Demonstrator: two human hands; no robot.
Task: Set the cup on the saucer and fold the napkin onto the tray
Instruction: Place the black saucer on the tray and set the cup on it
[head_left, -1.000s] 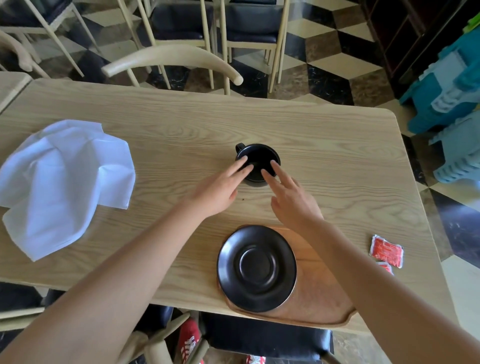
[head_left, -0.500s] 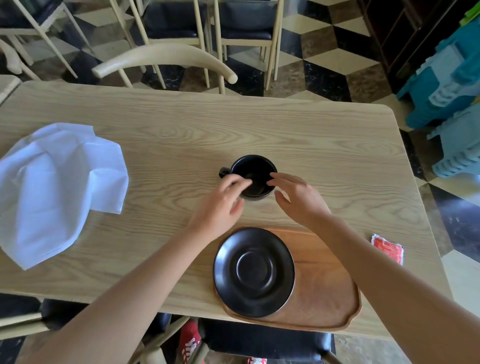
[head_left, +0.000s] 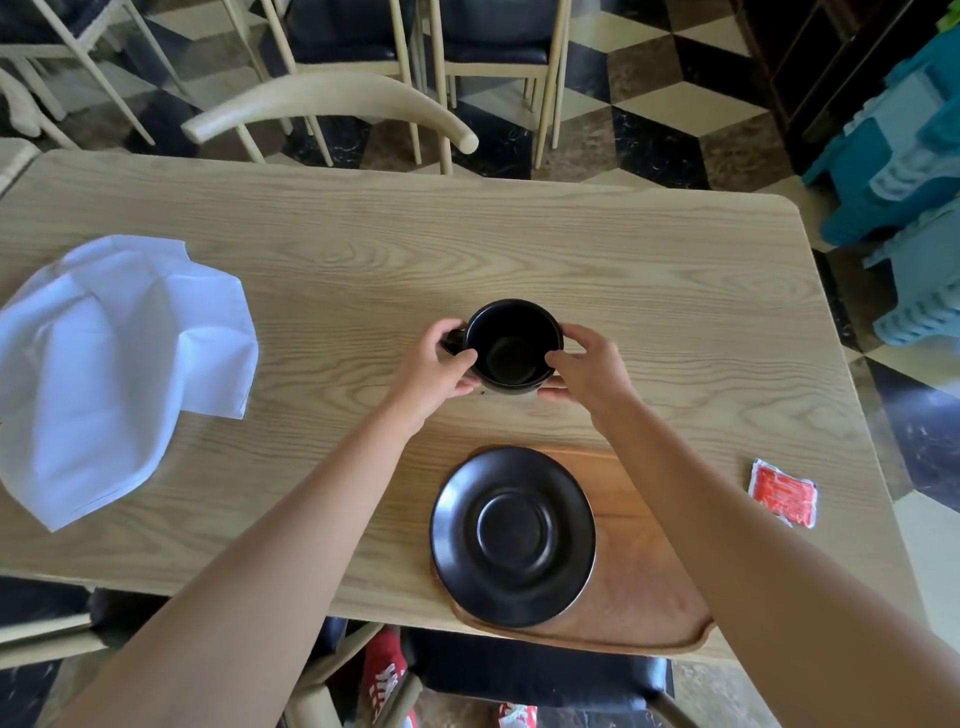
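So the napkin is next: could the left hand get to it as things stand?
Probably not yet: the left hand grips the cup. The table between it and the napkin is bare.

A pale, rounded-corner wooden bench (head_left: 649, 270) carries a rumpled white cloth napkin (head_left: 114, 364) at its left, a reddish-brown wooden tray (head_left: 644, 587) at the near edge, and a small red-and-white sachet (head_left: 783, 492) near the right side.
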